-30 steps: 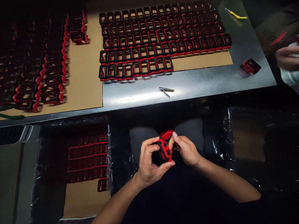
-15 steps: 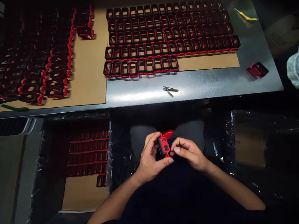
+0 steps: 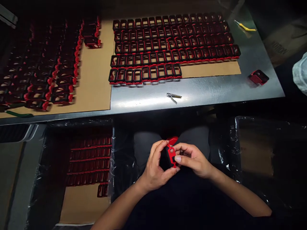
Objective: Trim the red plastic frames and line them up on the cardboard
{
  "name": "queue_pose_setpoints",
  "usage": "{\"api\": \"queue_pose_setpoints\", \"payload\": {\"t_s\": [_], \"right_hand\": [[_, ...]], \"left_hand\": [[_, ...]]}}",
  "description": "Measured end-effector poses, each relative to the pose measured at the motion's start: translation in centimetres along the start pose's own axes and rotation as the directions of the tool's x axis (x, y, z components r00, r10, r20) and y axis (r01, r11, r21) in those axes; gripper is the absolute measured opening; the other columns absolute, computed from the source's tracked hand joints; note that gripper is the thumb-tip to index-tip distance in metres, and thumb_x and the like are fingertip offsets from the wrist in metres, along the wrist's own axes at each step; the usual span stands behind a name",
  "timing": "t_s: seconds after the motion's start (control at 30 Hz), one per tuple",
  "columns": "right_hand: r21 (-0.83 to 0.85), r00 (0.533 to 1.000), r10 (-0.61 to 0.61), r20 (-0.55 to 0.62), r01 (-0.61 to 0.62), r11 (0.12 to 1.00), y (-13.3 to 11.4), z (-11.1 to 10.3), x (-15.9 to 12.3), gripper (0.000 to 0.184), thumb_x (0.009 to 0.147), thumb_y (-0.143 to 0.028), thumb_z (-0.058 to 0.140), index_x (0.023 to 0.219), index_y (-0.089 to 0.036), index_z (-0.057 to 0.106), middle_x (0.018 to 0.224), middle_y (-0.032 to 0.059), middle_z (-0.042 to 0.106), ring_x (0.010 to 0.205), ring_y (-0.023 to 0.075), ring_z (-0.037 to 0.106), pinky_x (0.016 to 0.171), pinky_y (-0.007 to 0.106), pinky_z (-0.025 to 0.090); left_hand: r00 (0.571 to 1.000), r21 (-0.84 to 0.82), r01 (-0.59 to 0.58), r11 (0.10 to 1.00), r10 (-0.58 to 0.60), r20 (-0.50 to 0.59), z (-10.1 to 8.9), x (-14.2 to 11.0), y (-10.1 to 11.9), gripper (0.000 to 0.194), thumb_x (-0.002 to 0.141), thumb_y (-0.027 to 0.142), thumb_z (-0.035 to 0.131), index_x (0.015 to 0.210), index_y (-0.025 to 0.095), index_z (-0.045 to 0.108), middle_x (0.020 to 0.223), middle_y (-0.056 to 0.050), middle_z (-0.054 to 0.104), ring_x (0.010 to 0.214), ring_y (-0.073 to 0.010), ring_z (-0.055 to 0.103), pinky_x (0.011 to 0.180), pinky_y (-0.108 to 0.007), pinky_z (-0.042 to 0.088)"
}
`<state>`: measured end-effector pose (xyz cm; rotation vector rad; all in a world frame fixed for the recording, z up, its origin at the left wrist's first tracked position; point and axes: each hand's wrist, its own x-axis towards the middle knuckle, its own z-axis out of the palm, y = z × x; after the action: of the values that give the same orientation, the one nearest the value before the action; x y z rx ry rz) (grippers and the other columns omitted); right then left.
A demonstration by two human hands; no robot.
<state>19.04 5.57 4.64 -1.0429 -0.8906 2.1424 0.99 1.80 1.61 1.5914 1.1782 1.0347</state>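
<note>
My left fingers (image 3: 158, 150) gripping red frame (image 3: 171, 156); right fingers (image 3: 188, 161) against its side (can't tell if pinching). Silver pliers (image 3: 176, 95) on bench (image 3: 141, 103).

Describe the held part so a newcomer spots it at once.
Below the near edge of the metal table are the left hand and right hand. Between them is a red-and-black part with a round hole in its red face. Unlike similar frames in rows on the table, it is held.

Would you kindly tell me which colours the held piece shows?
The held piece is red and black, best seen in head view.
</note>
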Motion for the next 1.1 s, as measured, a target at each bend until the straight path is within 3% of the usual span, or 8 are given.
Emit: {"api": "queue_pose_setpoints", "payload": {"t_s": [0.1,0.17,0.3,0.37,0.43,0.57,0.73,1.1], "right_hand": [[-0.106,0.998,-0.008,-0.055,0.002,0.994,-0.1,0.2,0.1,0.023,0.082,-0.038,0.078,0.087,-0.017,0.069,0.072,-0.001,0.063,0.062,0.0107,0.058,0.061,0.023,0.05],[-0.309,0.989,-0.139,-0.047,0.118,0.944,-0.5,0.1,-0.1,0.016,0.084,-0.033,0.075,0.087,-0.018,0.072,0.075,0.001,0.066,0.065,0.0122,0.061,0.062,0.024,0.051],[-0.724,0.844,-0.493,0.209,0.473,0.503,-1.7,-0.5,-0.4,0.012,0.09,-0.017,0.068,0.097,-0.022,0.077,0.088,0.0042,0.072,0.08,0.0159,0.065,0.071,0.028,0.053],[-0.783,0.777,-0.544,0.316,0.538,0.313,-2.2,-0.7,-0.5,0.016,0.091,-0.013,0.067,0.1,-0.023,0.076,0.09,0.0044,0.073,0.084,0.017,0.065,0.073,0.029,0.053],[-0.8,0.752,-0.577,0.32,0.54,0.261,-2.4,-0.8,-0.5,0.018,0.09,-0.013,0.068,0.104,-0.023,0.075,0.095,0.0054,0.074,0.087,0.0178,0.065,0.076,0.03,0.055],[-0.758,0.814,-0.573,0.091,0.43,0.491,-2.1,-0.8,-0.9,0.028,0.088,-0.011,0.067,0.114,-0.021,0.07,0.104,0.0071,0.073,0.093,0.018,0.068,0.078,0.03,0.057],[-0.503,0.951,-0.294,-0.095,0.209,0.839,-1.3,-0.6,-1.3,0.025,0.089,-0.018,0.066,0.113,-0.021,0.069,0.097,0.0055,0.075,0.087,0.0163,0.072,0.072,0.025,0.059],[-0.353,0.988,-0.129,-0.085,0.091,0.931,-0.9,-0.1,-1.1,0.02,0.087,-0.028,0.069,0.105,-0.019,0.072,0.09,0.0055,0.078,0.08,0.0173,0.074,0.072,0.026,0.056]], "left_hand": [[0.999,-0.082,0.025,0.996,-0.022,0.034,-0.3,0.0,-0.1,0.089,0.077,0.033,0.081,0.151,0.034,0.033,0.144,-0.013,0.045,0.129,-0.0313,0.051,0.106,-0.053,0.049],[0.987,-0.308,0.152,0.939,-0.13,0.09,-0.6,0.2,-0.1,0.086,0.078,0.044,0.079,0.151,0.035,0.034,0.151,-0.013,0.041,0.131,-0.0323,0.052,0.103,-0.05,0.051],[0.907,-0.679,0.421,0.601,-0.287,0.309,-1.2,0.8,0.1,0.063,0.083,0.056,0.07,0.136,0.025,0.055,0.135,-0.014,0.061,0.118,-0.0298,0.064,0.094,-0.042,0.056],[0.897,-0.718,0.44,0.539,-0.3,0.325,-1.2,1.1,0.3,0.058,0.078,0.047,0.079,0.128,0.024,0.06,0.126,-0.012,0.067,0.115,-0.0274,0.066,0.097,-0.04,0.054],[0.92,-0.736,0.386,0.556,-0.285,0.267,-1.1,1.2,0.5,0.056,0.074,0.036,0.085,0.124,0.026,0.061,0.13,-0.01,0.065,0.119,-0.0253,0.064,0.101,-0.038,0.053],[0.984,-0.692,0.166,0.703,-0.167,0.065,-0.6,1.0,0.7,0.062,0.072,0.026,0.087,0.125,0.031,0.057,0.138,-0.008,0.057,0.13,-0.0236,0.056,0.108,-0.038,0.048],[0.998,-0.582,0.049,0.812,-0.069,-0.012,-0.3,0.6,0.6,0.066,0.072,0.021,0.086,0.128,0.03,0.052,0.139,-0.009,0.049,0.13,-0.0242,0.056,0.106,-0.039,0.051],[0.994,-0.306,-0.094,0.948,0.07,-0.087,-0.4,0.3,0.3,0.062,0.078,0.028,0.082,0.129,0.025,0.047,0.135,-0.015,0.053,0.126,-0.0282,0.059,0.101,-0.047,0.055]]}}
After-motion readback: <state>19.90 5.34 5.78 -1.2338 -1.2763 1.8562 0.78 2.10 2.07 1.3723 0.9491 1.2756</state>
